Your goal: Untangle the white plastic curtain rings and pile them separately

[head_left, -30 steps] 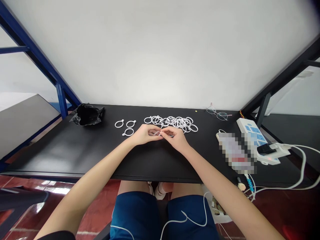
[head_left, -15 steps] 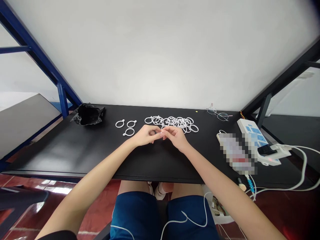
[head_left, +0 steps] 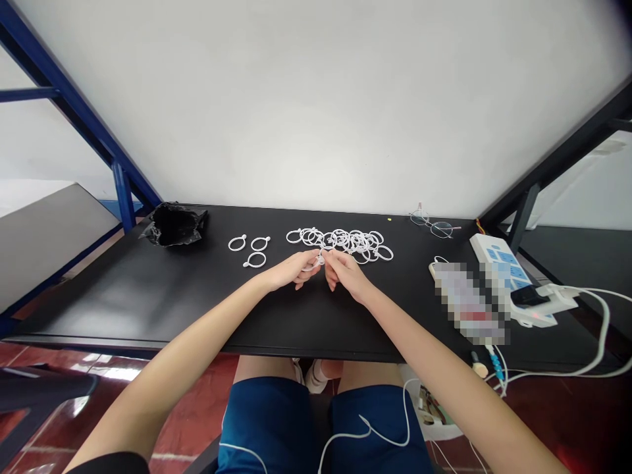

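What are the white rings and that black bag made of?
White rings: probably plastic, smooth, judging by their even white colour; painted metal is possible. Black bag: likely thin plastic film, slightly glossy, from its crumpled rim and highlights.

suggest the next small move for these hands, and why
Probably a light pinch by the right hand on the small round tab of the white ring: the left hand seems to hold that ring, and the right fingertips are already right beside its tab.

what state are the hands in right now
Left hand: closed, holding a white ring.
Right hand: partly curled, at the same ring; whether it grips it cannot be told.
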`<act>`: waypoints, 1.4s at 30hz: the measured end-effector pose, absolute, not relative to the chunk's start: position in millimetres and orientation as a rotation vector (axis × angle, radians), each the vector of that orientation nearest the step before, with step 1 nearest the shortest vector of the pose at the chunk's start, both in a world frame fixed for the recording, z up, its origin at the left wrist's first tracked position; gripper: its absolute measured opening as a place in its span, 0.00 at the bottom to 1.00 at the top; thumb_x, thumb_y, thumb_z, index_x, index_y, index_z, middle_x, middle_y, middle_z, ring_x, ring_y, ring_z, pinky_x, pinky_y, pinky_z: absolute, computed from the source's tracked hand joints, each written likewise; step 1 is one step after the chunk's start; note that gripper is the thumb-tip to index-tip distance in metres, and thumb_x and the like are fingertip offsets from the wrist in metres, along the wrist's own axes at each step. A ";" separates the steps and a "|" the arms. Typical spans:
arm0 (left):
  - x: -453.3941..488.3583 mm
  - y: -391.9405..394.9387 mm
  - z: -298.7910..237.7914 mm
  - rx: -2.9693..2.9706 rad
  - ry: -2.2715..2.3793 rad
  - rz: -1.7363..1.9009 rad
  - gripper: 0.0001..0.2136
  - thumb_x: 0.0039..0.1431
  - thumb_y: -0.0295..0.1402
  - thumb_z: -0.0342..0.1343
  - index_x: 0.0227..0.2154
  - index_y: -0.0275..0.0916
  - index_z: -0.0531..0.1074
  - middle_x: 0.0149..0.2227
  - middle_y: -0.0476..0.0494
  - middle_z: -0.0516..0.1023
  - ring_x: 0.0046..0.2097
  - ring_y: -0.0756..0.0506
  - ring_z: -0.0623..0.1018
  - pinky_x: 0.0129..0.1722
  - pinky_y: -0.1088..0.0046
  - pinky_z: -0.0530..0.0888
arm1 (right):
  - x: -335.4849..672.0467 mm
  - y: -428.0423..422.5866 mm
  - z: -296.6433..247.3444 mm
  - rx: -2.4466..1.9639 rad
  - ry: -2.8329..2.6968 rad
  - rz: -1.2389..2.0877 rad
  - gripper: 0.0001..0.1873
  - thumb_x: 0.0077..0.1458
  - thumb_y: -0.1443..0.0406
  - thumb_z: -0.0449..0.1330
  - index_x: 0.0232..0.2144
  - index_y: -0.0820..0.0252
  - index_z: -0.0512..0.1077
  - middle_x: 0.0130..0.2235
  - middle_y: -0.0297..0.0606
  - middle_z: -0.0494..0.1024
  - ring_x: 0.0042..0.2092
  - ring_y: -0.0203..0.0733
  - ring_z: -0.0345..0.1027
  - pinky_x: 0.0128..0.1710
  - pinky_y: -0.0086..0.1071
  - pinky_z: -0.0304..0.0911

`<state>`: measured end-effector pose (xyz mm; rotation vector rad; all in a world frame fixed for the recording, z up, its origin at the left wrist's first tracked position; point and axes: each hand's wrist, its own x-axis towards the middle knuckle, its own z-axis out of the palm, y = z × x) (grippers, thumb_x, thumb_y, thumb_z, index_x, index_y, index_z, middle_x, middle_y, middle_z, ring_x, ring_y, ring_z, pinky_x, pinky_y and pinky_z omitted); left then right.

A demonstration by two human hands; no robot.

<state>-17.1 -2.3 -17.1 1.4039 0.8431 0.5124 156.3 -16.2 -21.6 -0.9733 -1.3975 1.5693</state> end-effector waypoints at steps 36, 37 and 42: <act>-15.9 -16.2 -11.5 1.812 1.039 0.673 0.24 0.66 0.49 0.35 0.21 0.38 0.61 0.17 0.52 0.57 0.20 0.52 0.62 0.21 0.75 0.65 | 154.3 -16.2 -22.3 -0.958 -1.448 1.653 0.23 0.54 0.50 0.60 0.19 0.59 0.64 0.13 0.21 0.52 0.15 0.28 0.51 0.17 0.26 0.59; -15.9 -15.9 -12.4 1.804 1.039 0.675 0.24 0.66 0.49 0.36 0.21 0.38 0.61 0.17 0.53 0.57 0.20 0.51 0.62 0.21 0.75 0.65 | 154.0 -16.2 -22.2 -0.964 -1.452 1.653 0.23 0.54 0.49 0.59 0.19 0.60 0.64 0.13 0.21 0.52 0.15 0.28 0.51 0.17 0.26 0.59; -15.9 -15.2 -16.0 1.777 1.005 0.685 0.23 0.65 0.49 0.37 0.22 0.38 0.63 0.18 0.53 0.54 0.21 0.51 0.60 0.20 0.75 0.63 | 153.2 -16.3 -21.8 -0.961 -1.447 1.668 0.24 0.55 0.47 0.58 0.20 0.60 0.66 0.12 0.22 0.53 0.15 0.29 0.52 0.17 0.26 0.60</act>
